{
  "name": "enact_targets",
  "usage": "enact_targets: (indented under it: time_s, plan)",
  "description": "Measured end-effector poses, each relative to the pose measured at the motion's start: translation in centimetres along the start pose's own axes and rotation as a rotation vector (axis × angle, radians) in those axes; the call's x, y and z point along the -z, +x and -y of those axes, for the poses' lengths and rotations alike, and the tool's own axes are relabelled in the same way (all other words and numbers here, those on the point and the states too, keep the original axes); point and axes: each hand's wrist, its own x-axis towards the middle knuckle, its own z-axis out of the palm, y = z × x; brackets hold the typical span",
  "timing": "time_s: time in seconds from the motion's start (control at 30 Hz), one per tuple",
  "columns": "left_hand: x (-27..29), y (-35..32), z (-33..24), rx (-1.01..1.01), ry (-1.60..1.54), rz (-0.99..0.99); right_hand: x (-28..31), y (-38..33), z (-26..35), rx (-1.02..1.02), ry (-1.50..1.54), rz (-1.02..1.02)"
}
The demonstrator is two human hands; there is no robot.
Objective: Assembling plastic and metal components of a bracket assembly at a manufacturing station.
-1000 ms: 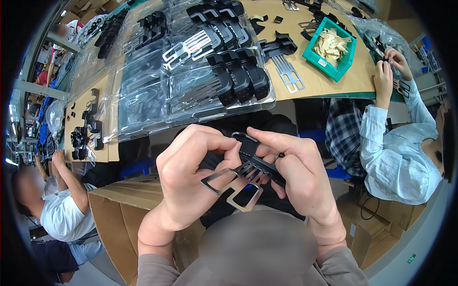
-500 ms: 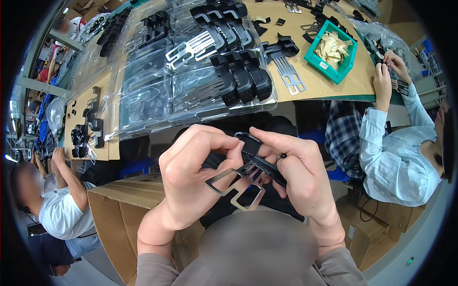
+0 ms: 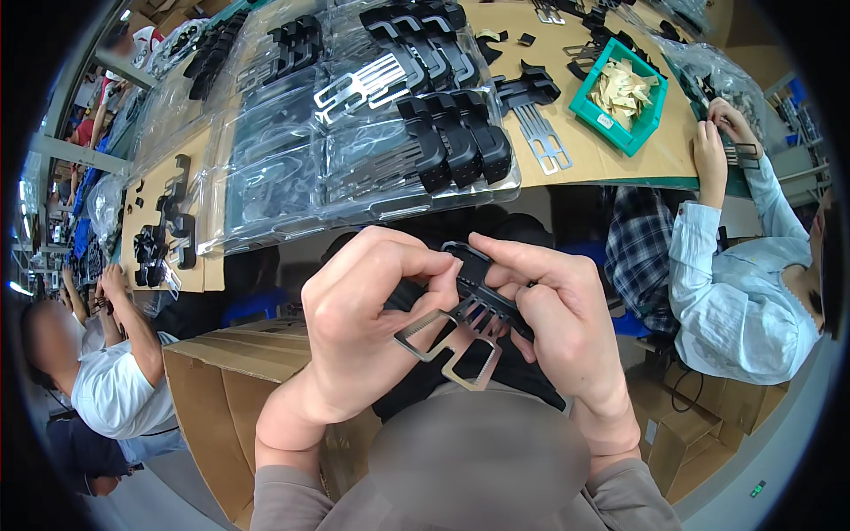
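Between my hands, in front of my body, is a black plastic part with a slotted metal plate (image 3: 482,358) jutting out of it toward me. My right hand (image 3: 562,323) is closed round the right side of the black part (image 3: 474,270), its forefinger along the upper edge. My left hand (image 3: 376,310) pinches at the part's upper left corner with thumb and fingertip. Whether something small sits in that pinch is hidden. Past my hands, a clear plastic tray (image 3: 274,190) on the table carries rows of similar black parts (image 3: 456,142) with metal plates.
A green bin (image 3: 660,111) of small cream-coloured pieces stands on the cardboard-covered table, near a single black part (image 3: 527,88). A cardboard box (image 3: 230,372) is at my left. Co-workers sit on the left (image 3: 119,380) and right (image 3: 735,283), their hands on parts.
My hands and the black part have shifted slightly to the right in view, and the metal plate has turned a little. My grip looks the same.
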Motion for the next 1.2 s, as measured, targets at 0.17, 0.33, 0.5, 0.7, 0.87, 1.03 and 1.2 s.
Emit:
enact_targets:
  time_s: [0.17, 0.33, 0.5, 0.7, 0.87, 1.03, 1.2]
  plan:
    - [-0.1, 0.0, 0.0, -0.018, 0.006, -0.003, 0.1, 0.1, -0.3, -0.005, -0.024, -0.012]
    - [-0.2, -0.2, -0.5, 0.013, 0.019, -0.02, -0.1, 0.2, -0.5, -0.02, -0.065, -0.037]
    - [-0.3, -0.4, -0.5, 0.04, 0.016, -0.034, -0.2, 0.4, -0.2, -0.017, -0.14, -0.055]
    - [-0.3, -0.3, -0.4, 0.006, 0.061, -0.026, -0.4, 1.1, -0.5, 0.022, -0.124, -0.084]
    - [-0.8, -0.3, 0.0, -0.09, 0.122, -0.073, -0.9, 1.4, -1.7, 0.072, -0.099, -0.136]
    - [-1.2, -0.3, 0.3, -0.129, 0.154, -0.108, -1.3, 1.1, -1.7, 0.1, -0.119, -0.193]
    - [-1.1, -0.5, -0.2, -0.059, 0.141, -0.08, -1.5, 1.0, -1.6, 0.108, -0.145, -0.221]
